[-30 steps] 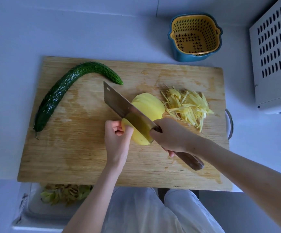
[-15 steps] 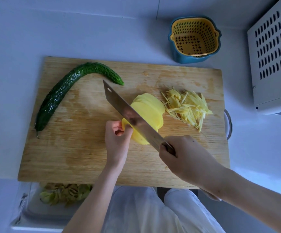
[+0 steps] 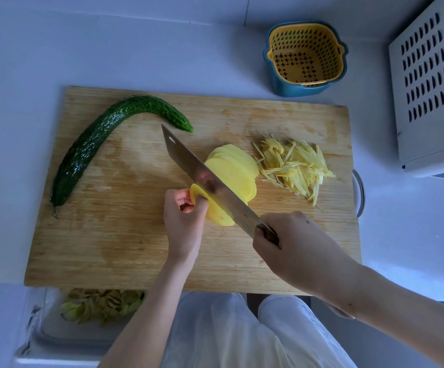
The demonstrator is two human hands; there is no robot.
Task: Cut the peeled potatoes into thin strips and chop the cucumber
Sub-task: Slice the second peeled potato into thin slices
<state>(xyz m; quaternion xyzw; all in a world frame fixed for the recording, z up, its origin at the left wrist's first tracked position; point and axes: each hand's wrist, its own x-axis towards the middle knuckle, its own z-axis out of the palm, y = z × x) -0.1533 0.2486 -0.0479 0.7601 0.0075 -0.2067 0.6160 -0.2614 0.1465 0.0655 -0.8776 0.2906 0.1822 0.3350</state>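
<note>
Both hands are busy at the middle of the board: the left hand (image 3: 183,221) has its fingers curled over the near end of a peeled potato (image 3: 231,176), pinning it down, and the right hand (image 3: 292,245) is wrapped round the handle of a cleaver (image 3: 205,176), which it almost wholly hides.

Under everything lies a pale tabletop (image 3: 109,49). On it rests a wooden cutting board (image 3: 136,248), with a metal loop (image 3: 360,192) showing at its right edge. To the far right stands a white box (image 3: 427,88) with rows of slots in its side.

A long, curved, bumpy cucumber (image 3: 101,139) lies whole on the left part of the board, well apart from the hands. The cleaver's blade runs slantwise from far left to near right, across the potato, with the held piece on its left and a fan of leaning slices on its right.

Beyond the board's far edge sits a yellow strainer (image 3: 305,54) nested in a blue bowl (image 3: 289,86). Just right of the slices is a heap of thin potato strips (image 3: 295,166), on the board. Below the board's near edge, at left, peelings (image 3: 101,304) lie in a pale container (image 3: 37,328).
</note>
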